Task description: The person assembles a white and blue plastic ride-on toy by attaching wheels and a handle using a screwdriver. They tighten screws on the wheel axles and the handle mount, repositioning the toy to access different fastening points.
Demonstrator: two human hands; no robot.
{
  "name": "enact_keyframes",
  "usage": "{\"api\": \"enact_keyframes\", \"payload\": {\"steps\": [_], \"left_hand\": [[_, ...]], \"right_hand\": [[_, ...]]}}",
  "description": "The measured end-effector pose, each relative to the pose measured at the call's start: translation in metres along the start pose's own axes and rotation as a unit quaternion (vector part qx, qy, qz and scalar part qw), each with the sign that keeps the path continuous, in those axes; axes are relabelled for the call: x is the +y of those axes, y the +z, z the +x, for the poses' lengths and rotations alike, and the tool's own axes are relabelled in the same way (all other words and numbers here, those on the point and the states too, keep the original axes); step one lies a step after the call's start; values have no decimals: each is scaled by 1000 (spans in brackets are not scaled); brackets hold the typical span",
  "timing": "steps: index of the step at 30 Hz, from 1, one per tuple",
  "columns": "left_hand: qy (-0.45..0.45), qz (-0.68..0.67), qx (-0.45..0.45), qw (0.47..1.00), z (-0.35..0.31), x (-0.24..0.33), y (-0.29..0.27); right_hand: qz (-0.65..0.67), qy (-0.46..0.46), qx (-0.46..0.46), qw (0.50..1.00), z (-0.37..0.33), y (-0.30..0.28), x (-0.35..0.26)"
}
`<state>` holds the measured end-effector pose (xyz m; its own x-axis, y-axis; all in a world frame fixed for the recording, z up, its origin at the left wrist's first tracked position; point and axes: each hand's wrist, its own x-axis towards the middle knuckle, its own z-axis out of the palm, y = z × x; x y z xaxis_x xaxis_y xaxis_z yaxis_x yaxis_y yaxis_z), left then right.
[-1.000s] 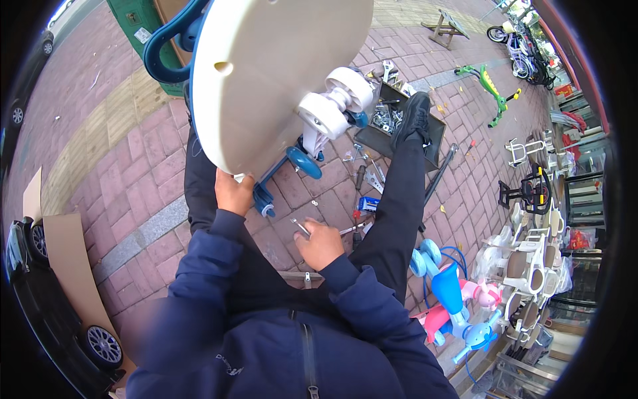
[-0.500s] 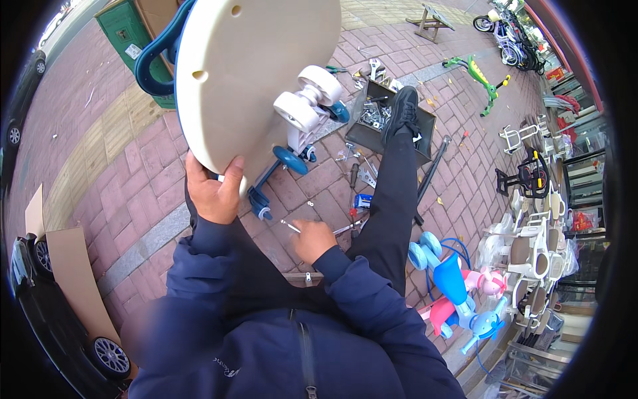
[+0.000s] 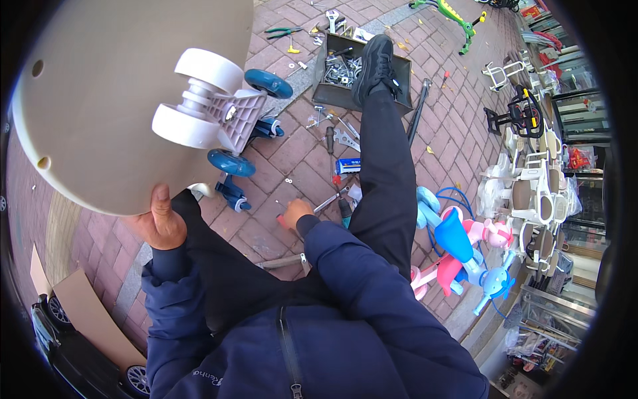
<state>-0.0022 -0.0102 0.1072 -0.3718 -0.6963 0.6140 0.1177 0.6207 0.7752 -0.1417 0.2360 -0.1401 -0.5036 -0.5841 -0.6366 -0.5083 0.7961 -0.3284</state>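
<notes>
My left hand (image 3: pixel 161 223) grips the near edge of a ride-on swing car (image 3: pixel 126 86), its thumb on the beige underside. The car is tipped up, showing two white wheels (image 3: pixel 185 125) on a pale purple bracket. Blue caster wheels (image 3: pixel 231 163) sit beside that bracket. My right hand (image 3: pixel 297 214) is low over the brick paving, fingers bent together; a reddish bit shows at the fingertips, and what they hold is unclear. A small white piece (image 3: pixel 278 201) lies just beyond them, and a ring-shaped washer (image 3: pixel 288 181) farther off.
A metal tray (image 3: pixel 337 93) of bolts and fittings stands ahead, my shoe (image 3: pixel 377 70) over it. Pliers (image 3: pixel 284 31), a screwdriver (image 3: pixel 329 139), a flat wrench (image 3: pixel 345 140) and a blue box (image 3: pixel 348 165) lie around. A blue-and-pink ride-on toy (image 3: pixel 458 243) is at right.
The view has shifted, and the swing car now fills more of the upper left. My right hand is lower to the paving; the slim metal piece seen in its fingers no longer shows.
</notes>
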Motion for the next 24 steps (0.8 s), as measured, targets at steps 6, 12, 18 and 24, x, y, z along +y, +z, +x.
{"api": "enact_keyframes", "payload": {"steps": [6,12,18,24], "left_hand": [[-68,-49,49,995,-5,1,-5],[-13,-22,29,999,1,-3,-19],[1,65,42,997,-16,-1,-41],[-11,167,25,986,-31,3,-36]], "right_hand": [[45,306,23,951,49,32,53],[105,270,-30,957,55,52,73],[19,31,-61,997,38,107,13],[2,-20,-41,999,37,78,-7]]}}
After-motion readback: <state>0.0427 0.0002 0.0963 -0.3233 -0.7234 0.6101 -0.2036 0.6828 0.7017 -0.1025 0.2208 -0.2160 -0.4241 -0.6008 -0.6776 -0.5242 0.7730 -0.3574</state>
